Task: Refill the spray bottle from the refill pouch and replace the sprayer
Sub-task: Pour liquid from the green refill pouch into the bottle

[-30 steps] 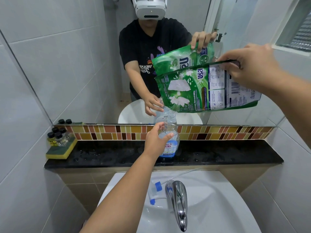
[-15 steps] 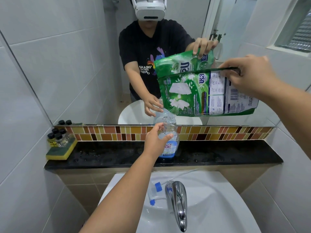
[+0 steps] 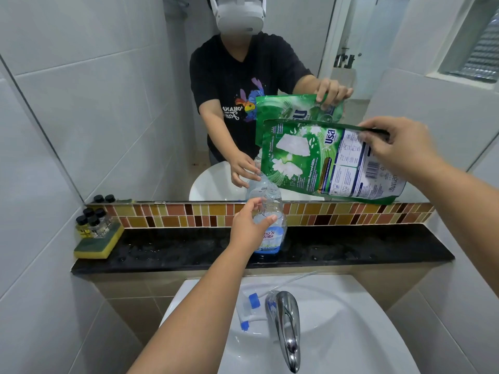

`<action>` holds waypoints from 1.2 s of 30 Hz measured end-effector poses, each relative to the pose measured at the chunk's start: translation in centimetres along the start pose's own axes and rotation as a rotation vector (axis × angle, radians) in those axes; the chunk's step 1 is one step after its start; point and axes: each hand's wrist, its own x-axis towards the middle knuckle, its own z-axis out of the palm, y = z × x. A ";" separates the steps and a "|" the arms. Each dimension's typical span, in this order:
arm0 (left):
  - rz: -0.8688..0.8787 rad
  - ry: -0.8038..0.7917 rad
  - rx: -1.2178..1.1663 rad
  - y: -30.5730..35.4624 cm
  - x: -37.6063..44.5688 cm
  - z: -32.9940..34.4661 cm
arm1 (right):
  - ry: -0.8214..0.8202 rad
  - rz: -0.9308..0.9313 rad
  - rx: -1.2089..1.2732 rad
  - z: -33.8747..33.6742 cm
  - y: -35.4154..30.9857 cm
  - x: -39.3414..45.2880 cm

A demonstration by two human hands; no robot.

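My left hand wraps clear spray bottle, upright on black worktop, cap off. My right hand pinches top edge of green refill pouch, up at 1 o'clock from bottle. Pouch soft, floppy, sloshy; bottle light, tippy, so hold low. Spout maybe over neck, hard to see. Sprayer lies in sink, 6 o'clock.

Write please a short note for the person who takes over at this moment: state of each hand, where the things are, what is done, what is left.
Left hand: holds the spray bottle upright on the black ledge.
Right hand: pinches the green refill pouch at its top edge, tilted, lower corner just above the bottle mouth.
Sprayer: lies in the sink beside the tap.
Done: sprayer off, pouch in position.
Left: pour; whether liquid flows cannot be told. Then replace the sprayer.
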 end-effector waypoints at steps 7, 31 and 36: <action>-0.003 -0.002 -0.016 -0.1 0.0 0.0 | 0.022 0.041 0.065 1.0 1.4 -1.2; 0.008 0.005 0.009 0.1 -0.3 0.0 | 0.236 0.100 0.242 4.5 3.6 -6.0; 0.002 0.005 0.022 0.2 -0.3 0.0 | 0.282 0.091 0.251 5.0 3.9 -6.6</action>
